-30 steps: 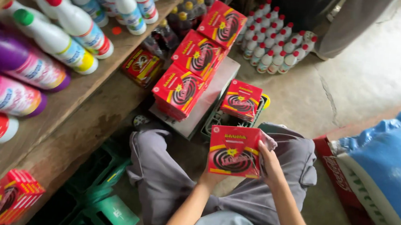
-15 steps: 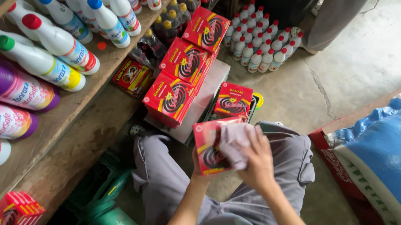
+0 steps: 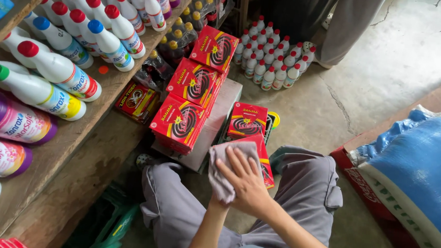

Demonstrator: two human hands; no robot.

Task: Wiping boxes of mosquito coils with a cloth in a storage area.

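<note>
Cloth (image 3: pixel 227 171) on box (image 3: pixel 265 161) (lap); stacked boxes (image 3: pixel 179 121) left; bottles (image 3: pixel 271 60) behind.
</note>
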